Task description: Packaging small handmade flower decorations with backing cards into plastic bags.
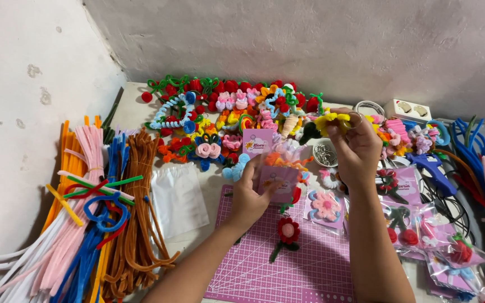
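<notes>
My left hand [252, 196] pinches a pink card [278, 184] just above the far edge of the pink mat [287, 269]. My right hand [356, 147], raised beyond the mat's right corner, grips a yellow flower [331, 120] with a metal ring [355, 119] at my fingertips. I judge this one unpacked as yet: flower and card are apart. Right of the mat lie bagged pieces [450, 249], seemingly finished; beyond it, loose flowers [225, 112] wait.
</notes>
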